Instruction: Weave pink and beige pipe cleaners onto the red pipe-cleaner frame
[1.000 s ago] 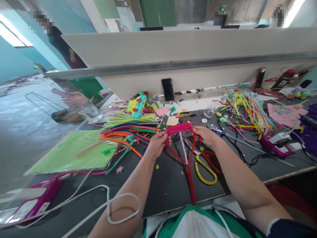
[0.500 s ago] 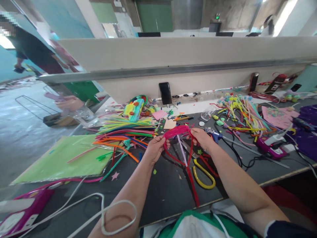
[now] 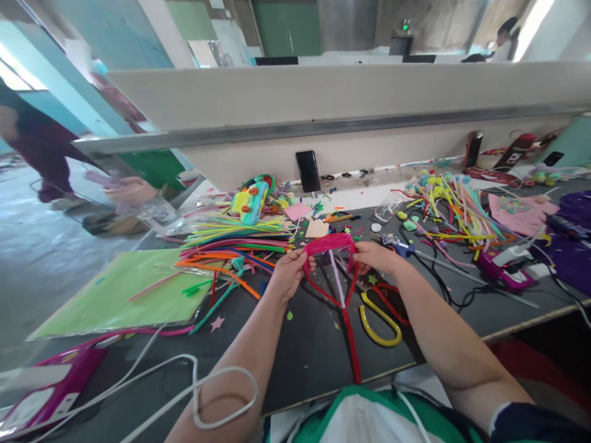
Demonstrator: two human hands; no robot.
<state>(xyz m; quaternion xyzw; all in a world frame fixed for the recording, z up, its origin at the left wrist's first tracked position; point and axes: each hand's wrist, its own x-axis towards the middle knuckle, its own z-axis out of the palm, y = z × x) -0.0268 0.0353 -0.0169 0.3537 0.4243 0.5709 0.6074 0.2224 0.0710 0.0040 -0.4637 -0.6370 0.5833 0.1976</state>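
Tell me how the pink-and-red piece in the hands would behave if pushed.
The pink-and-red piece is probably light for its size, being mostly an open outline. Its curved side strands suggest it would bend rather than snap. The red stem, running fairly straight, may hold its shape under a gentle push.

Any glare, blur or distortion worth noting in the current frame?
Head view: glare from the window at upper left; head view: the person at the left edge looks soft and smeared; head view: wide-angle stretch toward the corners, as on the purple box; head view: left hand, right hand and red fuzzy frame fairly clear.
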